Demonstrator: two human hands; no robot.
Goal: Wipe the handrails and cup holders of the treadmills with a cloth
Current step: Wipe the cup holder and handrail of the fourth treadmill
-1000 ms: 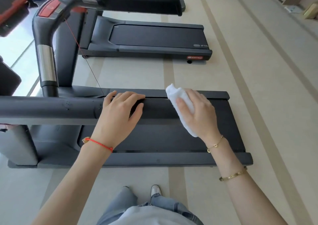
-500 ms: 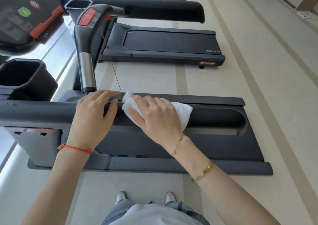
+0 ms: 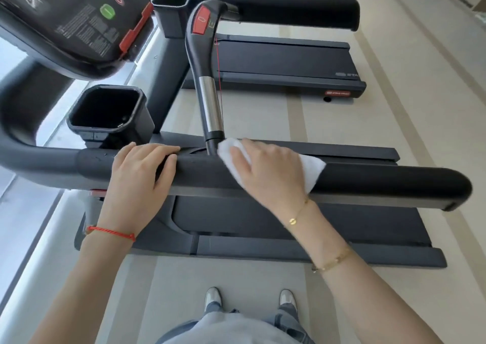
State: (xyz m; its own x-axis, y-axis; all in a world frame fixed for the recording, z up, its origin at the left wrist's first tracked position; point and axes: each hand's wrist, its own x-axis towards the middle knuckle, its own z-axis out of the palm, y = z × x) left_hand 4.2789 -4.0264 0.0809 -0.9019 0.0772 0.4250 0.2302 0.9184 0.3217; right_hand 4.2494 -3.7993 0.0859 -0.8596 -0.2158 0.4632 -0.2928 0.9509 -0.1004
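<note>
Floor: pale beige floor with darker stripes running away from the viewer.
Near handrail: black handrail lay across the view above a treadmill deck.
Cloth: white cloth was draped over the handrail, just beside the upright grip bar.
Right hand: right hand pressed the cloth down with fingers spread and slightly bent.
Left hand: left hand rested on the handrail, fingers curled over its far side.
Cup holder: black cup holder stood behind the left hand.
Console: tilted console hung at upper left.
Second treadmill: another treadmill stood beyond.
</note>
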